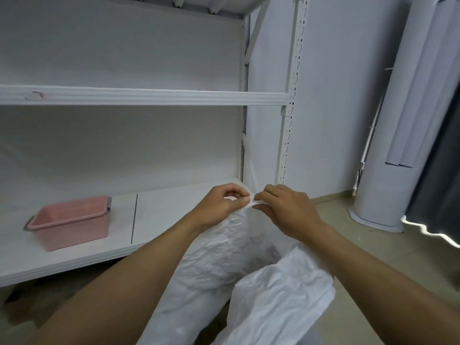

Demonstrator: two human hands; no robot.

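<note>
Both hands are up at the bag's top edge, in front of the right end of the lower shelf [174,202]. Left hand [221,205]: thumb and forefinger curled, pinching a fold of the bag [224,265]. Right hand [286,207]: fingertips nipping a thin twisted strip of the same film, just beside the left, so the two pinches nearly touch. I read this as parting the mouth or working a knot loose. Cannot tell which, since the film is bunched between my fingers. The bag hangs below my hands, crumpled, its bulk between my forearms. It crosses the shelf lip in view, contact unclear. A loose flap spills under my right forearm. Something dim shows through the film, contents unclear. Risks, as I judge them: the film is thin, and pulling the pinches apart sharply could tear the strip rather than open it. Both grips are fingertip-only, so a slip on either side would let the bag sag or drop to the floor [373,245]. If it holds weight, all the strain goes through that narrow strip. Basket [72,220] sits well apart on the shelf's left, out of the way.
</note>
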